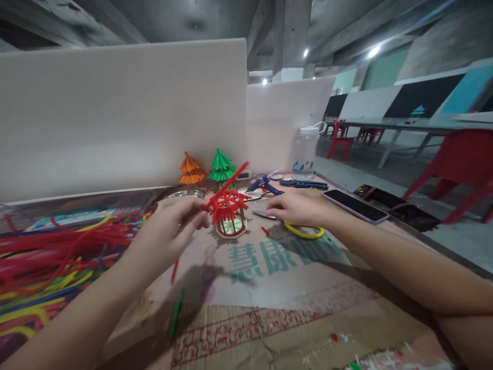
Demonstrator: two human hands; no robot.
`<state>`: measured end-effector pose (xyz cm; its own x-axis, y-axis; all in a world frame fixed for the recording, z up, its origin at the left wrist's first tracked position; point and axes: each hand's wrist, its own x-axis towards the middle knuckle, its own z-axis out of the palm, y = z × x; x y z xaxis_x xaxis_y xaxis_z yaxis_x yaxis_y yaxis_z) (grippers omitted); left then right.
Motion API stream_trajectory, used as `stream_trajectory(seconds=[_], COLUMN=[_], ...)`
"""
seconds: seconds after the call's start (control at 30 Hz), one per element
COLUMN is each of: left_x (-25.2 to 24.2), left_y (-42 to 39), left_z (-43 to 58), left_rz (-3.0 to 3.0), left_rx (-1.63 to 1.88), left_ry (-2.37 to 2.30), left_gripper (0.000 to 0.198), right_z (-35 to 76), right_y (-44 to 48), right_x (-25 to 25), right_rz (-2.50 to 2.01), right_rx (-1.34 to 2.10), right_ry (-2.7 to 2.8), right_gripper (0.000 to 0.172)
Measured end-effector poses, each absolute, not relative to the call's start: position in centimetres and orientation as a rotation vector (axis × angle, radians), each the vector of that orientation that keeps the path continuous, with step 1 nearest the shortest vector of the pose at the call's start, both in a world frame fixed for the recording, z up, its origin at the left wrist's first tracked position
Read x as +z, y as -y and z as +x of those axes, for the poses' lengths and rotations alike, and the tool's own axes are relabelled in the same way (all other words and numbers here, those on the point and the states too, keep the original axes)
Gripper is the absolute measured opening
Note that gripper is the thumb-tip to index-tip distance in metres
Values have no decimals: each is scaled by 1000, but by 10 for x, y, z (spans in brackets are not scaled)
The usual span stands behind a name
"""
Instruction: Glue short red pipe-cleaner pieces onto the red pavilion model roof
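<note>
My left hand [183, 218] is closed at the left side of a small red-roofed pavilion model [231, 210], with its fingertips at the lower end of a red pipe cleaner [234, 177]. This strip slants up to the right across the roof; whether it is attached there I cannot tell. Thin posts join the roof to a pale base with a red rim. On the right, my right hand [287, 208] has its fingers curled over the middle of a pair of scissors [308, 234] with yellow handles, low over the table. Its blades point left toward the model.
Orange [191, 169] and green [222, 167] pavilion models stand behind. Beyond my hands lie a blue glue gun [264, 184], blue pliers [304, 184], a clear bottle [304, 154] and a phone [354, 205]. Many coloured pipe cleaners [77, 246] heap at left; a green piece [176, 313] lies in front.
</note>
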<state>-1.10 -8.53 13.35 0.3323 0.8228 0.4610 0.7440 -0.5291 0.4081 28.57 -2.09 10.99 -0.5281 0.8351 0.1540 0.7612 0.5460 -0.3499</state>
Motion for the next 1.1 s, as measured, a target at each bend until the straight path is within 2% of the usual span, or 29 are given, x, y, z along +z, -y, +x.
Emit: stream_trajectory(seconds=[0.17,0.3,0.43,0.5,0.6,0.63,0.7,0.77,0.9,1.1], left_x=[131,130,129,130,136,138,142,143,136,117], left_y=[88,91,90,87,81,79,78,78,76,63], left_z=[-7,-2,2,7,21,27,38,47,56,68], left_rz=[2143,1945,1852,1845,1817,1827,1856,1873,1846,1850], left_rx=[1116,1221,1261,1236,1271,1288,1318,1334,1357,1469], left_ry=[-1156,-1073,-1053,-1044,-983,-955,-909,-898,-828,-775], left_gripper=[18,22,26,28,29,29,26,22,22,12], right_z=[283,272,266,262,254,251,247,244,243,246], right_y=[20,18,21,26,39,43,50,54,56,60], right_x=[80,54,46,46,48,49,49,48,44,42], right_rz=[-1422,-1290,-1273,-1203,-939,-852,-758,-763,-903,-919], right_rx=[363,396,449,702,1311,1455,1607,1653,1559,1563], right_ry=[2591,2543,2455,2280,1834,1705,1585,1538,1553,1578], right_gripper=[24,7,8,12,9,12,31,42,29,37])
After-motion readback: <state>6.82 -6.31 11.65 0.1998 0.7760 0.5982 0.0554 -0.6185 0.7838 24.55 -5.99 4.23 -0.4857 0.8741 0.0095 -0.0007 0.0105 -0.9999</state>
